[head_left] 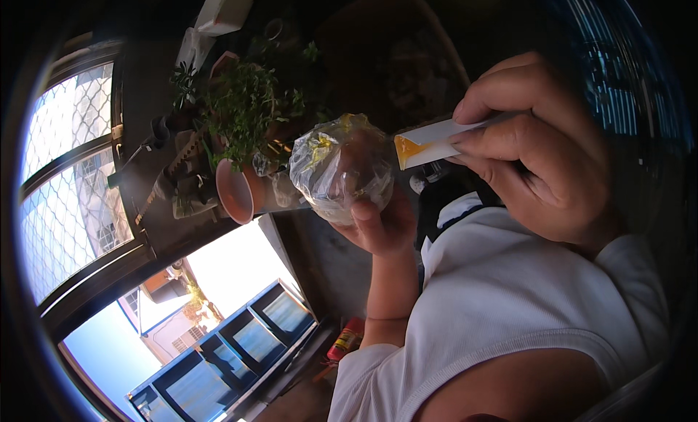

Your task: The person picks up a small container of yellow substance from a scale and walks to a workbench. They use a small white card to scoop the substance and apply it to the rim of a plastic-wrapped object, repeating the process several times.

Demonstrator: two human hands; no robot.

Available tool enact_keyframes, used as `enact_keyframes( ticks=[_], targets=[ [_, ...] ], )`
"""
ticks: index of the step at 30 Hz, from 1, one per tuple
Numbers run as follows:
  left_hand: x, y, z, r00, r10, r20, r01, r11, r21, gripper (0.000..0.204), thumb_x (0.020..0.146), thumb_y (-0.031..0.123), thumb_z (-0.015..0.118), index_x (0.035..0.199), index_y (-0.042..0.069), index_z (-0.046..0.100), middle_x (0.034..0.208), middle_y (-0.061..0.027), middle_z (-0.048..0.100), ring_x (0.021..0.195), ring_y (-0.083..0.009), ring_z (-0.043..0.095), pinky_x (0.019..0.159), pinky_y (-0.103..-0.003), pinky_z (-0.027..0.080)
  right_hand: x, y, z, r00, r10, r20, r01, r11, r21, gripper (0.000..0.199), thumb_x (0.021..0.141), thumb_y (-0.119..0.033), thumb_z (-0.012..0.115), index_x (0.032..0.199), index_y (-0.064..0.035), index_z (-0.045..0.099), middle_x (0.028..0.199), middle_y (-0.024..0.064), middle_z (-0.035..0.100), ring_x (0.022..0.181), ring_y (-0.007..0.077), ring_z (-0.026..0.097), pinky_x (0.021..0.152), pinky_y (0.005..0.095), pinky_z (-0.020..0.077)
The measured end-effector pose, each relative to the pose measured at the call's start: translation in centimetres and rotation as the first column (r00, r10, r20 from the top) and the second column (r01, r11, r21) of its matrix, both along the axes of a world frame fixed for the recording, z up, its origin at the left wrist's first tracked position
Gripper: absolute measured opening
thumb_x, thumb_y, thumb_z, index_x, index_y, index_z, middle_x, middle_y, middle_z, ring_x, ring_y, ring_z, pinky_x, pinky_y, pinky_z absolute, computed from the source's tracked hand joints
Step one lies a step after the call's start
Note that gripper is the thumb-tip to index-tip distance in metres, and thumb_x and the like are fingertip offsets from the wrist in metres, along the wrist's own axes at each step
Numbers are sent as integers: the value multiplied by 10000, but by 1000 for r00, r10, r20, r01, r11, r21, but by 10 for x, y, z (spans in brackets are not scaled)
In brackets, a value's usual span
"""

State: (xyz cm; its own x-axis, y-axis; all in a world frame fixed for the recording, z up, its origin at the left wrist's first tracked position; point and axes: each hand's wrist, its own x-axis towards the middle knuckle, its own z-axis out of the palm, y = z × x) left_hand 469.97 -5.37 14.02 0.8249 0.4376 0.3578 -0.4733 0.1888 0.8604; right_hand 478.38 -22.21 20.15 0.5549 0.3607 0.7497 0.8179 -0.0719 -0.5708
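Centrally, the left hand cups crumpled clear plastic, probably light, slippery, best supported underneath, while right of centre the right hand pinches a likely stiff white card by one end.

Dk surface w/ leafy green plant, round terracotta-col. pot & greyish item, kind unclear.

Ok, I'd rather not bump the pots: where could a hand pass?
Perhaps the grey patch between bright opening, left forearm and red container, though depth is unclear. Crowded: plant and pots left of the plastic, and the sliver between plastic and card.
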Motion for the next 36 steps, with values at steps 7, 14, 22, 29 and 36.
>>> enact_keyframes(
  ticks=[7,14,22,29,36],
  targets=[
    [-2,-7,4,988,122,92,-141,961,239,696,853,324,615,1365,11,263,1282,-192,458,1177,-288,476,1015,-414,376,-15,1,5,994,10,-112,-23,993,-114,273,583,87,750,763,7,560,895,127,567,798,217,575,645,286,491],
    [-14,-14,1,955,281,89,-288,822,491,560,857,186,590,1292,-84,365,1242,-223,499,1102,-290,528,964,-373,399,-23,7,2,997,3,-79,-12,995,-102,249,590,106,721,767,32,562,904,146,561,796,239,570,643,299,479],
    [-33,-11,-30,953,261,-155,-205,929,308,500,876,132,539,1287,-104,379,1248,-224,504,1126,-289,503,990,-362,356,-23,15,3,1000,-22,-18,21,999,-27,254,591,131,708,772,36,558,894,158,566,769,242,572,614,293,482],
    [-28,-18,-20,961,274,46,-277,938,210,437,902,157,522,1238,-93,396,1304,-234,459,1167,-282,471,1020,-375,309,-22,9,1,1000,-19,-14,20,1000,15,255,598,136,705,782,26,566,868,154,573,763,219,569,607,288,478],
    [-33,-14,-9,919,393,40,-362,799,479,475,902,153,501,1260,-110,332,1327,-234,438,1238,-280,425,1043,-364,276,-37,12,2,999,17,-37,-19,998,-61,219,598,104,707,749,39,564,859,149,566,741,228,569,605,304,477]
  ],
)
